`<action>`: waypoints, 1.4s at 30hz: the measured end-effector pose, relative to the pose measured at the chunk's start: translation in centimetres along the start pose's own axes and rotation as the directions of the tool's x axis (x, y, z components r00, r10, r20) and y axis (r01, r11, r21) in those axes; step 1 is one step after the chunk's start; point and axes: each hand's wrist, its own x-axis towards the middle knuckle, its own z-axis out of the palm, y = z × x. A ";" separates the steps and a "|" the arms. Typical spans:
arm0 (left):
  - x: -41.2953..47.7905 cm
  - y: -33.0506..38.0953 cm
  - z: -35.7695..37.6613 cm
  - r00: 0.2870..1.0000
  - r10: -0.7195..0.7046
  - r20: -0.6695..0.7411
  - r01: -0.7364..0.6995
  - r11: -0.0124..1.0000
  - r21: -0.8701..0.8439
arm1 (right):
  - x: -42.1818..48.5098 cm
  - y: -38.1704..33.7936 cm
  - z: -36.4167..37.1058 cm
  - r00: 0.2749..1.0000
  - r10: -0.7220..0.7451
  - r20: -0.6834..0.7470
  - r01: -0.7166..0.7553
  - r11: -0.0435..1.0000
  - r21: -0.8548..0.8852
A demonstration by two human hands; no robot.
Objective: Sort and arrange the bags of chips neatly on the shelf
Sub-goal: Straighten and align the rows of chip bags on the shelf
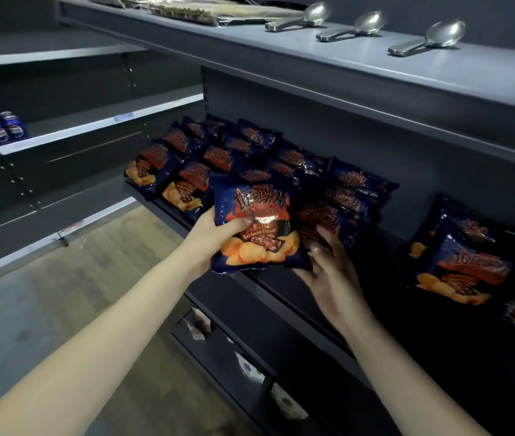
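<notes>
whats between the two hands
A barbecue chip bag: the left hand grips it, the right hand is at its right edge, in the head view.

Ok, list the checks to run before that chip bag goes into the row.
1. Left grip on the chip bag: ok, thumb pressed across the front.
2. Right grip free to steady it: ok, fingers straight by the bag's right edge.
3. Bag facing out, label upright: ok.
4. Gap for it in the rows of bags: cannot tell, the held bag covers the front.
5. Loose bags on the right lined up: not ok, apart from the rows and overlapping.
</notes>
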 end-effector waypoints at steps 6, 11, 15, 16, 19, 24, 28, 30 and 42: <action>0.7 0.4 0.3 0.987 -0.080 0.137 0.059 0.987 0.149 | 0.4 -2.9 -1.4 0.982 0.096 0.162 0.025 0.788 -0.615; 1.0 -0.2 1.0 0.972 -0.108 0.209 0.067 0.979 0.191 | 0.3 -1.6 -1.0 0.986 0.127 0.105 -0.028 0.758 -0.651; 1.2 -1.0 1.0 0.968 -0.117 0.222 0.063 0.970 0.236 | 0.4 -0.5 -1.1 0.993 0.079 0.087 -0.025 0.864 -0.503; 1.4 -1.3 0.8 0.968 -0.118 0.221 0.058 0.964 0.260 | 0.4 -0.2 -1.2 0.994 0.074 0.082 -0.025 0.876 -0.481; 1.6 -1.7 0.7 0.962 -0.127 0.241 0.039 0.939 0.341 | 0.5 0.4 -1.6 0.996 0.071 0.044 -0.046 0.905 -0.422; 2.2 -1.4 1.6 0.975 0.020 0.221 -0.119 0.887 0.447 | 0.7 0.5 -1.9 0.998 0.065 0.009 -0.058 0.933 -0.354; 2.8 -1.6 2.2 0.954 0.100 0.284 -0.234 0.839 0.491 | 0.9 -0.1 -1.6 0.995 0.093 -0.046 -0.102 0.953 -0.285; 3.3 -1.8 2.4 0.943 0.099 0.318 -0.252 0.837 0.486 | 1.1 -0.3 -1.7 0.993 0.063 -0.099 -0.084 0.970 -0.227; 4.1 -4.3 3.4 0.889 0.226 0.398 -0.431 0.706 0.562 | 2.0 1.6 -2.4 0.895 -0.195 -0.401 0.034 0.926 -0.376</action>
